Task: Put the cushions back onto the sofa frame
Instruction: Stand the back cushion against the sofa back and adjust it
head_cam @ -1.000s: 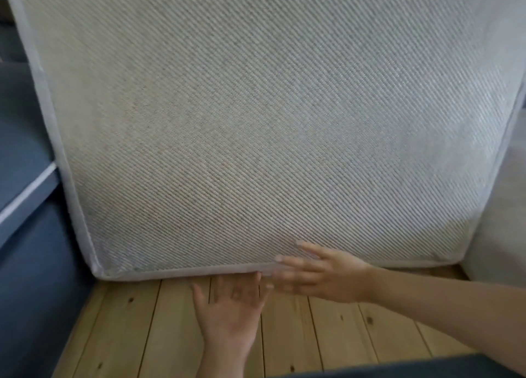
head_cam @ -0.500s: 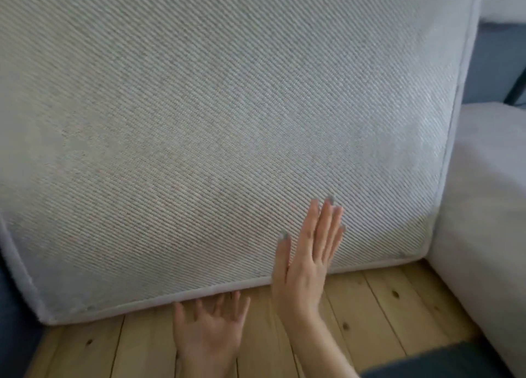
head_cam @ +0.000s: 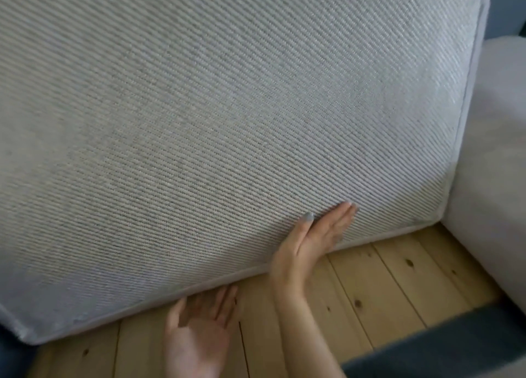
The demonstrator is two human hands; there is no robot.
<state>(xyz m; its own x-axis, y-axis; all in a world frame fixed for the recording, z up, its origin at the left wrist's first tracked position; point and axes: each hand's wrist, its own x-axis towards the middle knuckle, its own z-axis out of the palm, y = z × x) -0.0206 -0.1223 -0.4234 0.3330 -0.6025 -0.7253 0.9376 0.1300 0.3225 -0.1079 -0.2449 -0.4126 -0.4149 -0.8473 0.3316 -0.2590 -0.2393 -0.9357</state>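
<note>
A large light-grey woven cushion (head_cam: 227,121) stands on its edge on the wooden floor and fills most of the view. My right hand (head_cam: 310,243) lies flat against its lower face, fingers straight and pointing up to the right. My left hand (head_cam: 199,332) is palm-up at the cushion's bottom edge, fingertips touching the underside of the piped seam. A second pale cushion or sofa part (head_cam: 498,178) adjoins it on the right.
Pine floorboards (head_cam: 384,286) run below the cushion. Dark blue-grey upholstery shows at the far left bottom (head_cam: 8,357), at the top right corner (head_cam: 509,4) and at the bottom right (head_cam: 455,346).
My right hand turned from sideways at the bottom edge to flat on the cushion's face. The cushion has shifted and tilted in view, its lower right corner now higher. My left hand stays under the edge.
</note>
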